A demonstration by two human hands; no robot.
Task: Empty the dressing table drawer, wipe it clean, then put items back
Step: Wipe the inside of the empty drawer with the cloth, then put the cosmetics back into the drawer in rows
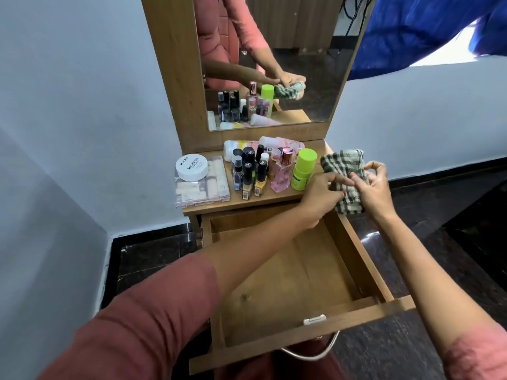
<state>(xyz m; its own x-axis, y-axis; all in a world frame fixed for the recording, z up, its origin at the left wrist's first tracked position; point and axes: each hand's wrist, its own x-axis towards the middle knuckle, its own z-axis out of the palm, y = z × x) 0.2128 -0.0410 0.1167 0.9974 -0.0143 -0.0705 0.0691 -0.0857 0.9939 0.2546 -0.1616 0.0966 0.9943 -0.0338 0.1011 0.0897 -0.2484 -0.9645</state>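
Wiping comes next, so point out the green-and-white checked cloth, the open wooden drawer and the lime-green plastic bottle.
green-and-white checked cloth [340, 163]: head view, its upper folded part.
open wooden drawer [299, 272]: head view, bare floor inside.
lime-green plastic bottle [306, 159]: head view, its cap.

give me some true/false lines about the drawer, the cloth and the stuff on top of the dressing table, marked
1. No items show in the pulled-out wooden drawer. True.
2. The left hand and the right hand both hold the green-and-white checked cloth. True.
3. The lime-green cylindrical container lies on its side. False: it stands upright, beside the pink glass perfume bottle.
4. The round white tub sits directly on the wooden top. False: it rests on the clear flat plastic case.
5. The cloth lies inside the drawer. False: it is held up at the tabletop's right end.
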